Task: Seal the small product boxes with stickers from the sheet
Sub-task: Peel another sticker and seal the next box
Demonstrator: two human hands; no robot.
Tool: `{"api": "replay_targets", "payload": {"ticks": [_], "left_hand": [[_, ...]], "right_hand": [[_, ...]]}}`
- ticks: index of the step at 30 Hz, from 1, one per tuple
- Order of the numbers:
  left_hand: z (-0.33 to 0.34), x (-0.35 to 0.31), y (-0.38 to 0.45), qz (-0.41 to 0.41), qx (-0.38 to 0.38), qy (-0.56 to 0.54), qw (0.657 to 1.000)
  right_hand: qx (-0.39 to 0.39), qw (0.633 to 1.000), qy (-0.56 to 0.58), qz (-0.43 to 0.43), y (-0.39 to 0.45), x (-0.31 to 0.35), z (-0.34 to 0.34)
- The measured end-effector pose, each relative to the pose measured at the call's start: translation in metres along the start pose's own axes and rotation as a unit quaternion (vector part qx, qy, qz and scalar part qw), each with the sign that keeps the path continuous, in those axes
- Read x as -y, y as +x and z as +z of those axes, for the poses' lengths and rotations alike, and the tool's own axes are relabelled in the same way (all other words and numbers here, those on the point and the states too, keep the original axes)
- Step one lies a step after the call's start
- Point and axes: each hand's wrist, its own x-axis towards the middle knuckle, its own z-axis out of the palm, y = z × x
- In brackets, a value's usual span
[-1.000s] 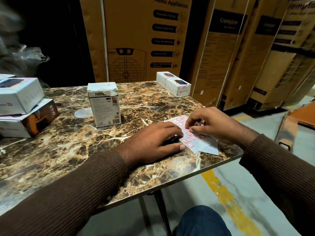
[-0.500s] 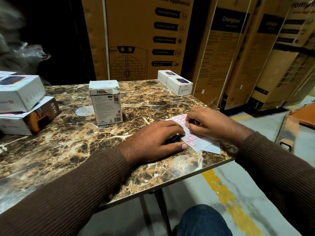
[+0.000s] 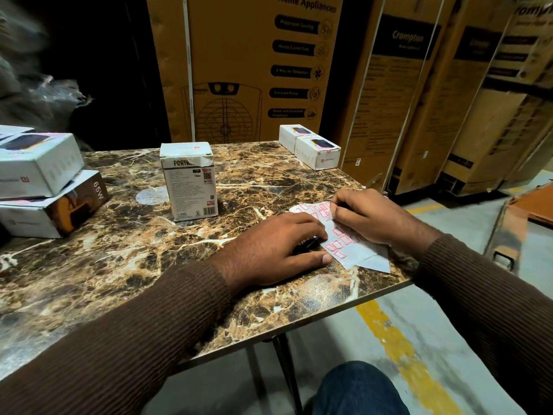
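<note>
Pinching flat paper sticker sheet (image 3: 344, 244)

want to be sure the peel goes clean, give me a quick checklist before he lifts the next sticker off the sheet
1. Sheet held flat: ok. The left hand lies on the table with its fingertips on the near edge of the sheet.
2. Sticker pinched: cannot tell. The right hand has its fingers curled at a sticker on the sheet's far part, but the tips hide whether a corner is lifted.
3. Stickers left: ok. Several red ones show on the sheet.
4. Box ready: ok. The upright box stands apart from both hands, behind the left one.
5. Its top flap: not ok. It looks torn and slightly lifted at the front edge.
</note>
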Motion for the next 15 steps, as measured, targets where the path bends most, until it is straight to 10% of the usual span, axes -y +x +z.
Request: {"api": "replay_targets", "payload": {"ticks": [15], "left_hand": [[-0.0047, -0.0038, -0.0043, 0.001, -0.018, 0.025, 1.000]], "right_hand": [[-0.015, 0.998, 0.050, 0.021, -0.0037, 0.0068, -0.0082]]}}
